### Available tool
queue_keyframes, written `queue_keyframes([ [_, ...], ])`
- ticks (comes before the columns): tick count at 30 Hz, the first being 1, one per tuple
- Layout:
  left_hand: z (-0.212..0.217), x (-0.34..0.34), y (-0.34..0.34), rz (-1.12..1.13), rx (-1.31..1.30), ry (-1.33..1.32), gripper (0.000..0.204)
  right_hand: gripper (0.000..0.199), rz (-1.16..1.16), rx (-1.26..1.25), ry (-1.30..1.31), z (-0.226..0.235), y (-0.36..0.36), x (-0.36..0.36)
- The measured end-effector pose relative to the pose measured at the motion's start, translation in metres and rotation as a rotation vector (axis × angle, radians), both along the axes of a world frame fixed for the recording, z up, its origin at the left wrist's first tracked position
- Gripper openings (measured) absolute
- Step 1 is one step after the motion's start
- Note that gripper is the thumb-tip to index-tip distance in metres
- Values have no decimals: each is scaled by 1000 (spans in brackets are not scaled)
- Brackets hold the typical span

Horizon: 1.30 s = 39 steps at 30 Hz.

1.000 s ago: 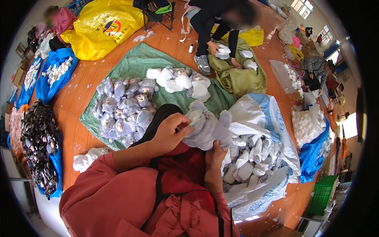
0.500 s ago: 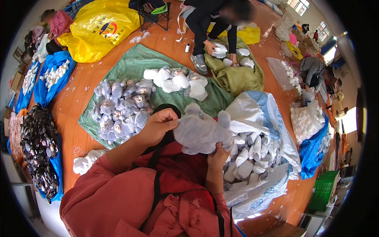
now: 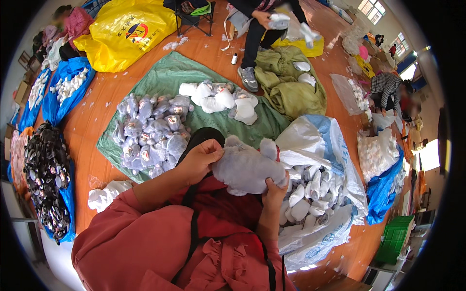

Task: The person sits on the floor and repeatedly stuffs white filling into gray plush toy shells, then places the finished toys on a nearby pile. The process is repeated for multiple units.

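Note:
In front of my lap, a light grey plush toy body (image 3: pixel 246 167) is gripped at its lower right by my right hand (image 3: pixel 275 190), the thumb pressing into the fur. My left hand (image 3: pixel 200 159) is pinched at the toy's upper left edge. What its fingertips hold is too small or hidden to name. A pile of similar grey plush toys (image 3: pixel 151 133) lies on the green sheet (image 3: pixel 170 65) ahead to the left. On its far side are white pieces with grey plush (image 3: pixel 212 104). Beside my right hand, an open woven sack (image 3: pixel 335 145) holds many white and grey pieces (image 3: pixel 310 194).
Across the sheet, a person sits handling white pieces (image 3: pixel 279 21) over an olive sack (image 3: pixel 286 80). A large yellow bag (image 3: pixel 128 34) lies at far left, with dark round pieces (image 3: pixel 47 177) nearer. A green crate (image 3: pixel 395 238) stands at the right.
My left fingertips have come to the toy's edge, and the toy has tilted and lowered slightly. Across from me, the person has straightened and lifted white pieces off the olive sack.

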<state>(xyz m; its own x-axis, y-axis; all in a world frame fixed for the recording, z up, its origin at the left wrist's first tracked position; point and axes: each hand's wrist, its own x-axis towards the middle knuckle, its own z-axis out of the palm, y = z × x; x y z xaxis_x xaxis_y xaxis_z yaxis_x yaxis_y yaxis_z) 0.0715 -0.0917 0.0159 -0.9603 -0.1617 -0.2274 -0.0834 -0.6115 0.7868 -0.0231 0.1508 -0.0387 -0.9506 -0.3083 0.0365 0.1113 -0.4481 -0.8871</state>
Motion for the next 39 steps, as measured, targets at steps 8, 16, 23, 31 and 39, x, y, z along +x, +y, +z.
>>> queue_keyframes([
  [8,6,3,11,28,-640,32,54,56,-74,28,-101,5,17,-5],
  [16,-13,0,28,-453,513,-46,86,77,68,437,186,-6,29,-20],
  [23,-36,-5,-25,59,221,-26,65,34,34,98,110,14,-2,-44],
  [31,-110,28,-200,877,-1624,-446,71,14,-423,199,-175,-15,51,-112],
  [39,-270,84,-231,-85,-1506,-1441,72,17,-575,313,-399,-84,84,-115],
])
